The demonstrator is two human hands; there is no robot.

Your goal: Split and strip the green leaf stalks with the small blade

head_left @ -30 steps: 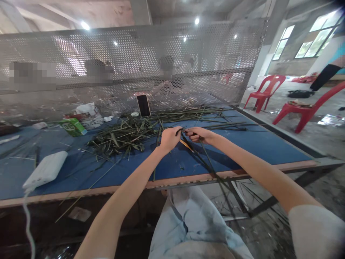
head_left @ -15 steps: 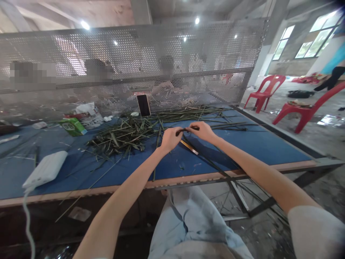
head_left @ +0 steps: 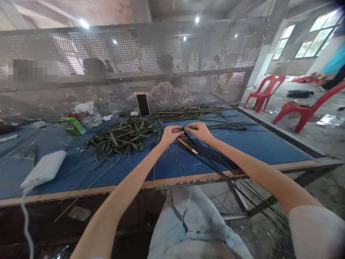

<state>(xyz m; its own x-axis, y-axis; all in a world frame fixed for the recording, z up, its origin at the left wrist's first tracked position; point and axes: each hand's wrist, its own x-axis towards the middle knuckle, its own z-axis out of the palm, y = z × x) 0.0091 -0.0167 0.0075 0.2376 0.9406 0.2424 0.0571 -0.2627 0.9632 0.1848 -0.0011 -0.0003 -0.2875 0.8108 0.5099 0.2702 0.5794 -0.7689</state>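
Note:
Over the blue tabletop (head_left: 164,169), both hands meet on long dark green strips of dried grass or leaf (head_left: 206,154). My left hand (head_left: 171,135) pinches the strips where they come together. Close beside it, my right hand (head_left: 199,131) is closed on the same strips with thumb and fingertips. The long ends run down to the right and hang over the table's front edge. Below my fingers lies a thin tool with a yellow-orange body and pale tip (head_left: 188,146), perhaps a cutter. A heap of cut green strips (head_left: 121,138) lies left of my hands.
More long strips (head_left: 188,114) lie along the back, near a propped phone (head_left: 143,104). To the left are a green box (head_left: 72,126) and a white power bank (head_left: 44,171) with a cable. A perforated metal screen (head_left: 129,54) stands behind; red chairs (head_left: 265,91) are at right.
My fingers have shifted slightly around the strips, and the long ends now show more plainly from the pinch downward to the right. My right hand's fingers are a little straighter.

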